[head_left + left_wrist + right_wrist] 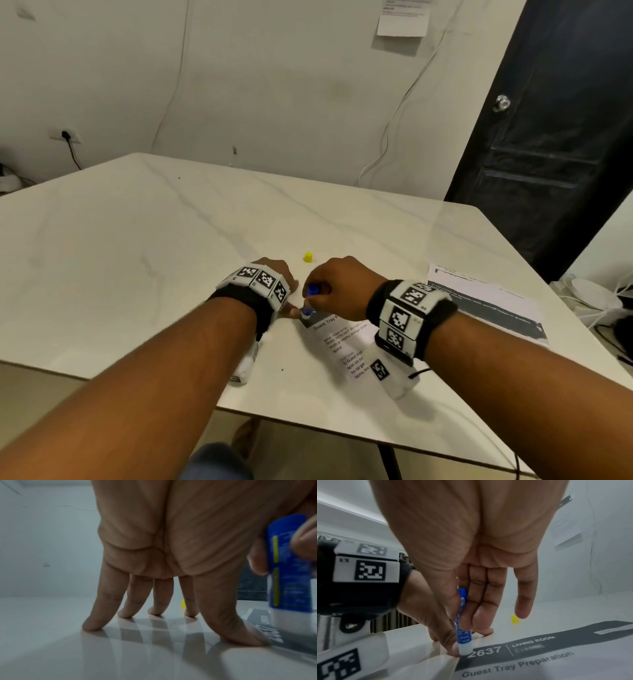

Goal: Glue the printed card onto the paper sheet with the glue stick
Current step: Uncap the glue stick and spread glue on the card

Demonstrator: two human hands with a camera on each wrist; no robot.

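Spanning a white-walled room's corner, marble table (171, 240) bears yellow cap (308, 257).

Glue stick (289, 566) label blurred, unreadable; printed card (346, 346) partly hidden under right hand (342, 287).

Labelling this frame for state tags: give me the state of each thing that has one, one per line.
glue stick: uncapped, near upright, tip down on the printed card's corner
yellow cap: off, standing on the table beyond the hands
printed card: flat, print side up
paper sheet: flat, to the right, untouched
left hand: fingertips spread on the table, thumb at the card's corner
right hand: holds the glue stick
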